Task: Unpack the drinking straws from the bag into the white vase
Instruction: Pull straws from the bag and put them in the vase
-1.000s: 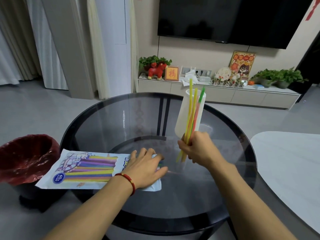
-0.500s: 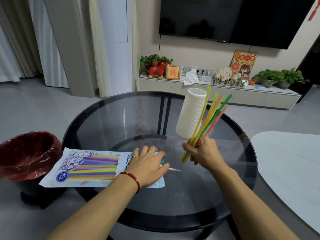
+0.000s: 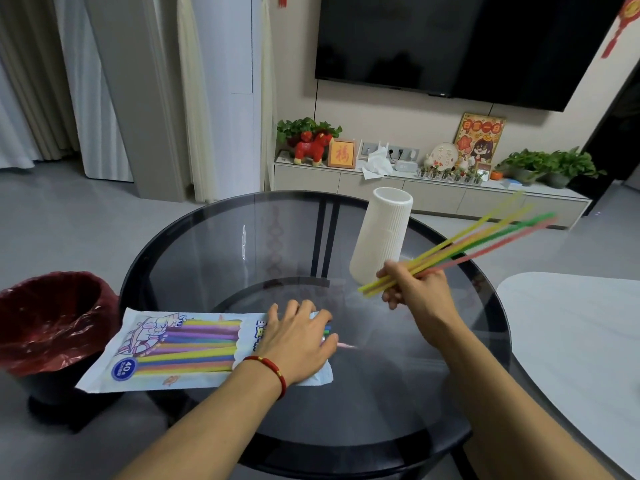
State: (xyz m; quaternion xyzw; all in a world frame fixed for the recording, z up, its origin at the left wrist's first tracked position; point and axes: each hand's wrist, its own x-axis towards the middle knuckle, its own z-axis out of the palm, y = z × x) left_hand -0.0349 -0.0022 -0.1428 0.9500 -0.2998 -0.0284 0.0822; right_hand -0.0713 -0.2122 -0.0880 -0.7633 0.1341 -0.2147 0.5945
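A white ribbed vase (image 3: 382, 237) stands upright on the round dark glass table (image 3: 214, 258), with nothing seen inside it. My right hand (image 3: 415, 289) grips a small bunch of coloured straws (image 3: 485, 237) just right of the vase's base; the straws slant up to the right, clear of the vase. The printed straw bag (image 3: 180, 348) lies flat at the table's left front, overhanging the edge. My left hand (image 3: 298, 337) presses flat on the bag's open right end, where a few straw tips (image 3: 341, 344) poke out.
A bin with a red liner (image 3: 48, 320) stands on the floor left of the table. A white table (image 3: 581, 348) is close on the right. A low TV cabinet (image 3: 433, 192) with ornaments and plants runs along the far wall.
My right hand has swung the bunch of straws from upright in front of the vase down toward the right, so they now slant low. My left hand stays on the bag.
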